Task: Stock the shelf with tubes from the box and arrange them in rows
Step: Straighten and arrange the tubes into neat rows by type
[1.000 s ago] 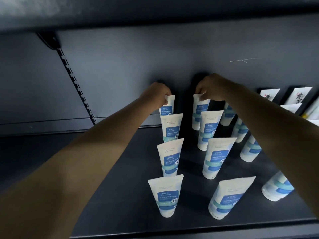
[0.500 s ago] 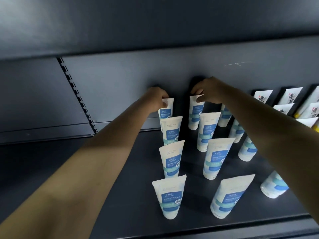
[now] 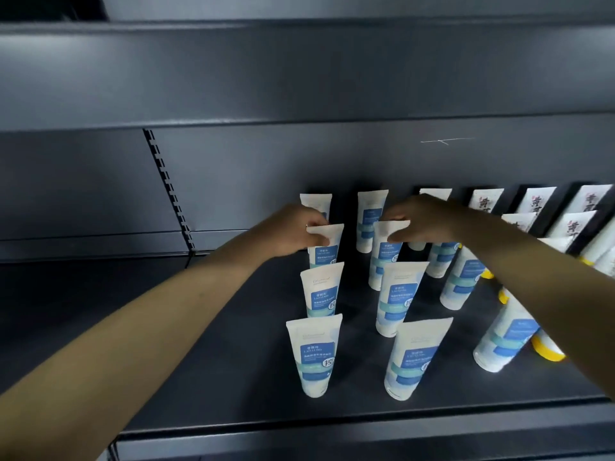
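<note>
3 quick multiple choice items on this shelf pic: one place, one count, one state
1. Which tube in the leftmost row does the left hand grip? A front B second from back C rearmost
2. How many tubes stand in that row? A four B two C six
3. What is the right hand doing? A resting flat on the shelf B hanging free C pinching a tube's top
B: it pinches the second tube from the back. A: four stand front to back. C: it pinches a tube in the next row.

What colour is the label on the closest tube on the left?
Blue, on the white plastic tube with a teal band; head view.
</note>
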A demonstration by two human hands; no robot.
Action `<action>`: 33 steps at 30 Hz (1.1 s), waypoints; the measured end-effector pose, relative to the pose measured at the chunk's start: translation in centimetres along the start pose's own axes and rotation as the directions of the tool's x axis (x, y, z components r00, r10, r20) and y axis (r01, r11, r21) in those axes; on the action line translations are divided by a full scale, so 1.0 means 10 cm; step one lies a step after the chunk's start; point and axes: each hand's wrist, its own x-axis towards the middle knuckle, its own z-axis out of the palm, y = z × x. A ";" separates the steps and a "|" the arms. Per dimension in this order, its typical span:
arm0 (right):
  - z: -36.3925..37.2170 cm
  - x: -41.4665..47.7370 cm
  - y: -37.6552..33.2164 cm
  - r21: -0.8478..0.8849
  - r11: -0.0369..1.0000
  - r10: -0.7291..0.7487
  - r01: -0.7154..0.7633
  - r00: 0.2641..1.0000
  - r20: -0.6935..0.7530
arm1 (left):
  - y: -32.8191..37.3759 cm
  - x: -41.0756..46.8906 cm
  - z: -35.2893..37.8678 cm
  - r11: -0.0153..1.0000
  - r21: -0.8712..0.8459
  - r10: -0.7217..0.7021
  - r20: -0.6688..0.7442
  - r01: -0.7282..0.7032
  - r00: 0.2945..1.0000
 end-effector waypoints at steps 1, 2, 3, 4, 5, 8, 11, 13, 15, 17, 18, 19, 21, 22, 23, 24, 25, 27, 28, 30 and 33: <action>0.05 0.00 -0.01 -0.021 1.000 0.001 -0.002 0.999 -0.041 | -0.01 0.00 0.03 1.000 0.021 -0.004 -0.009 0.004 1.000; 0.08 0.00 -0.01 -0.026 1.000 -0.004 0.002 0.997 -0.078 | -0.03 0.00 0.06 1.000 0.023 -0.011 -0.024 0.011 1.000; 0.10 -0.01 -0.02 -0.023 1.000 -0.009 0.007 0.994 -0.107 | -0.05 -0.01 0.08 1.000 0.014 -0.016 -0.041 0.017 0.999; 0.12 -0.01 -0.02 -0.015 1.000 -0.010 0.008 0.992 -0.127 | -0.06 -0.01 0.09 1.000 0.000 -0.015 -0.058 0.015 0.998; 0.12 -0.01 -0.02 -0.002 1.000 -0.005 0.005 0.990 -0.139 | -0.07 -0.02 0.09 1.000 -0.012 -0.015 -0.067 0.014 0.998; 0.12 -0.01 0.01 0.003 1.000 0.001 0.000 0.989 -0.151 | -0.10 -0.03 0.08 0.999 -0.034 -0.016 -0.064 0.014 0.998; 0.13 -0.01 0.03 0.013 1.000 0.000 0.002 0.988 -0.152 | -0.14 -0.03 0.06 0.999 -0.039 -0.011 -0.051 0.009 0.999; 0.13 -0.01 0.02 0.011 1.000 -0.004 0.006 0.988 -0.155 | -0.14 -0.04 0.06 0.999 -0.044 -0.011 -0.046 0.009 0.999; 0.13 -0.02 0.01 0.007 1.000 -0.006 0.008 0.987 -0.159 | -0.14 -0.05 0.05 0.999 -0.042 -0.012 -0.045 0.010 0.999; 0.13 -0.03 0.00 0.013 1.000 -0.005 0.007 0.986 -0.165 | -0.15 -0.05 0.05 0.999 -0.043 -0.011 -0.050 0.009 0.999; 0.13 -0.03 -0.01 0.016 1.000 -0.002 0.005 0.986 -0.169 | -0.15 -0.05 0.05 0.999 -0.045 -0.011 -0.053 0.009 0.999; 0.13 -0.04 -0.01 0.016 1.000 0.001 0.002 0.985 -0.173 | -0.16 -0.06 0.05 0.999 -0.042 -0.011 -0.057 0.009 0.998; 0.14 -0.04 -0.02 0.017 1.000 0.011 -0.008 0.984 -0.180 | -0.17 -0.06 0.06 0.999 -0.030 -0.015 -0.063 0.013 0.998; 0.14 -0.04 -0.02 0.015 1.000 0.012 -0.010 0.983 -0.181 | -0.17 -0.06 0.06 0.999 -0.028 -0.020 -0.063 0.018 0.998; 0.14 -0.04 -0.03 0.010 1.000 0.008 -0.007 0.984 -0.180 | -0.17 -0.06 0.06 0.999 -0.028 -0.023 -0.062 0.021 0.998; 0.14 -0.04 -0.03 0.007 1.000 0.006 -0.005 0.984 -0.179 | -0.17 -0.06 0.05 0.999 -0.029 -0.026 -0.060 0.025 0.998; 0.14 -0.04 -0.04 0.008 1.000 0.006 -0.005 0.984 -0.178 | -0.17 -0.07 0.04 0.999 -0.029 -0.028 -0.056 0.026 0.998; 0.13 -0.04 -0.04 0.009 1.000 0.012 -0.010 0.984 -0.178 | -0.16 -0.08 0.04 0.999 -0.036 -0.031 -0.047 0.029 0.998; 0.14 -0.05 -0.04 0.004 1.000 0.013 -0.013 0.984 -0.179 | -0.15 -0.08 0.04 0.999 -0.039 -0.033 -0.047 0.031 0.998; 0.15 -0.05 -0.04 -0.006 1.000 0.011 -0.012 0.985 -0.173 | -0.14 -0.10 0.05 0.998 -0.044 -0.036 -0.053 0.033 0.998; 0.14 -0.07 -0.04 -0.004 1.000 -0.004 0.003 0.988 -0.154 | -0.12 -0.15 0.06 0.997 -0.071 -0.042 -0.065 0.037 0.997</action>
